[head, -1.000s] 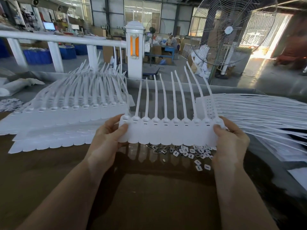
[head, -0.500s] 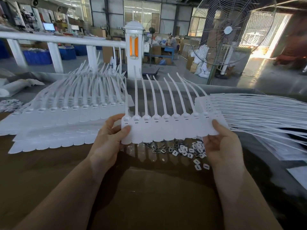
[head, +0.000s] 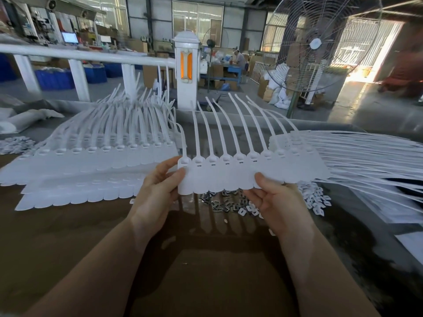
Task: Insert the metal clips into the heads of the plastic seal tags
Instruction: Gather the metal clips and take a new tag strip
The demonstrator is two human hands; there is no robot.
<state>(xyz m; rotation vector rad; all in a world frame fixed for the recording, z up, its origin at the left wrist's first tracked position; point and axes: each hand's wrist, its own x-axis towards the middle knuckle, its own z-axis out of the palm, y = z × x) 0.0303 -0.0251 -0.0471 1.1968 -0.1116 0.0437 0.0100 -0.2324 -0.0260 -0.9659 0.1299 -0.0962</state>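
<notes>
Seal tags [head: 231, 172], joined in one white strip, are hanging above the desk [head: 206, 271] as I am watching: my left hand [head: 158, 191] is pinching the strip's 9 o'clock end, my right hand [head: 277, 200] is gripping its lower edge toward 3 o'clock (tails are fanning up toward 12). Metal clips [head: 219, 202] are lying just beneath; more tag stacks [head: 91, 165] are resting at 10 o'clock.

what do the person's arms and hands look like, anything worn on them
Both forearms are bare as far as the view shows: no sleeves in sight. The left hand and right hand wear no gloves, and no rings, watch or wristbands show. Fingernails look short and unpainted.
</notes>
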